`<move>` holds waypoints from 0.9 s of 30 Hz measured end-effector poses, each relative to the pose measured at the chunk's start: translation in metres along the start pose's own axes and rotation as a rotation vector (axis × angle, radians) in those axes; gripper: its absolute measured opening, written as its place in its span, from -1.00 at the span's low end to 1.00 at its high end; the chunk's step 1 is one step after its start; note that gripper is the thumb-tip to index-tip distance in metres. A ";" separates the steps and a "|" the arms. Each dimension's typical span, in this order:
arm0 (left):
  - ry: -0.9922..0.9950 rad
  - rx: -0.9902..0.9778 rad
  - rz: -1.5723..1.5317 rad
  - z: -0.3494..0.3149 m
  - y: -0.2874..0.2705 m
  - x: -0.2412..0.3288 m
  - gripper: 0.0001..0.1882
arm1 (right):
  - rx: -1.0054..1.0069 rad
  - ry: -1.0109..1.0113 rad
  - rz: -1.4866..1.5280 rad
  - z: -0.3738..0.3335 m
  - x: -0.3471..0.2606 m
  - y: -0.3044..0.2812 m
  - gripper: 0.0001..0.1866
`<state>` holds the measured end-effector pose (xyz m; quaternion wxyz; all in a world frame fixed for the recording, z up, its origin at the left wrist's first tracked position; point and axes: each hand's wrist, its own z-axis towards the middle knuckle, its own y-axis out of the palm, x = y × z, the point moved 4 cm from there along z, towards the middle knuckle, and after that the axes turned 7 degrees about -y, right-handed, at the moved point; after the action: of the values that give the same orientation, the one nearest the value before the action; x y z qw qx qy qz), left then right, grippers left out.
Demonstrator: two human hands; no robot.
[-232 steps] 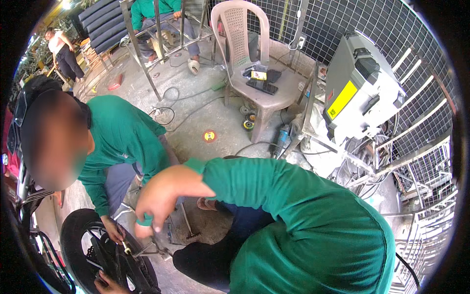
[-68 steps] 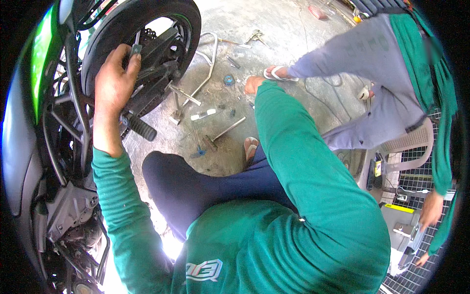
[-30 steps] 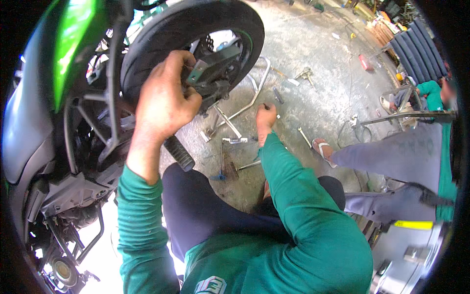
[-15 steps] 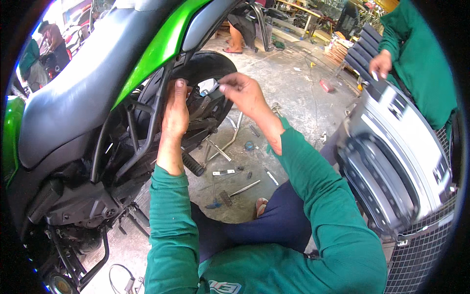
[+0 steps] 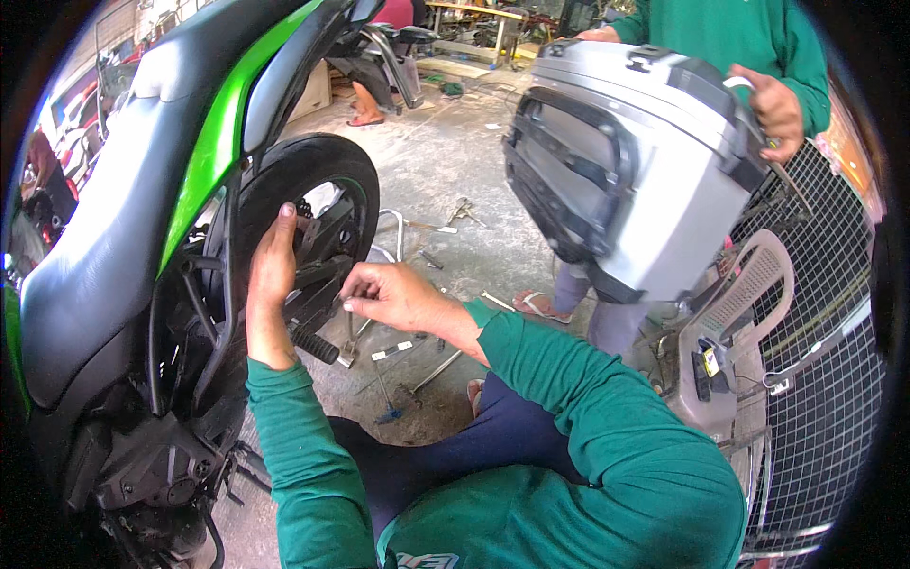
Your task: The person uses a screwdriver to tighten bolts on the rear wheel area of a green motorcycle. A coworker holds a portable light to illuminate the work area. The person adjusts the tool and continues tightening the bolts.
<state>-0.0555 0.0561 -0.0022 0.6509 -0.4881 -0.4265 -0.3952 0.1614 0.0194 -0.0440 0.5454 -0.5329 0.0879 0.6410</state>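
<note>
My left hand (image 5: 271,270) is raised beside the motorcycle's rear wheel (image 5: 363,190), its thumb straight up. Its other fingers are hidden behind it, so I cannot see whether they hold anything. Lower and to the right, my right hand (image 5: 393,296) has its fingers curled together in a pinch near the swingarm (image 5: 318,275). What lies between those fingertips, if anything, is too small to make out. The green and black motorcycle (image 5: 213,161) stands along my left, with a black tubular frame (image 5: 230,256) beside my left wrist. A black footpeg (image 5: 315,345) sticks out below my hands.
At the right, a co-worker's hand (image 5: 773,109) grips a silver and black pannier case (image 5: 654,204). Beyond it stand a plastic chair (image 5: 758,284) and a wire mesh panel (image 5: 825,408). Loose tools, among them a blue-handled one (image 5: 389,415), lie on the concrete floor (image 5: 445,133).
My right hand has come down and closer to me; the left stays by the wheel. My view has swung right. The co-worker's silver case, low at the right before, is now lifted higher, nearer the middle.
</note>
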 end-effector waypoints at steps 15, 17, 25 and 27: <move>0.145 0.085 0.361 -0.020 0.002 0.019 -0.62 | -0.056 0.430 0.301 -0.046 0.030 0.028 -0.74; 0.182 0.062 0.396 -0.021 0.004 0.020 -0.54 | 0.049 0.611 0.470 -0.062 0.029 0.030 -0.68; 0.208 0.048 0.422 -0.025 0.000 0.021 -0.50 | 0.439 0.547 0.791 -0.173 -0.021 0.004 -0.66; 0.190 0.036 0.432 -0.024 -0.001 0.021 -0.43 | 0.329 0.054 0.195 -0.199 -0.063 -0.024 -0.69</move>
<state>-0.0454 0.0303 0.0139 0.7663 -0.5168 -0.2558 -0.2832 0.2873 -0.1480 -0.0665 0.5579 -0.4426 0.2573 0.6532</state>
